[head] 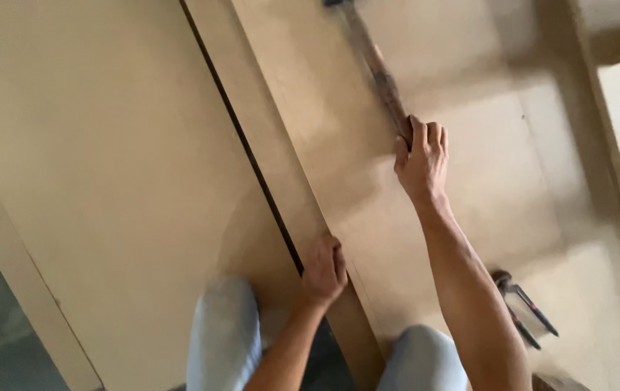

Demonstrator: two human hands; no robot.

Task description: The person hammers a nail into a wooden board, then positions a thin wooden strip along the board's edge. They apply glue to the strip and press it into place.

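Knees in light trousers (223,333) at frame bottom, both hands on sheet stock

Left hand (323,269) curled shut over the raised edge of the tan board (339,145), beside the dark gap; right hand (420,158) closed round the near end of a long dark straightedge (376,72) lying flat on that board, running away up the frame. Board looks stiff, broad, probably heavy and awkward solo: grip at the edges, face is smooth and likely slippery. Straightedge looks light, rigid. Small dark hand tool (524,308) near right forearm, blurred
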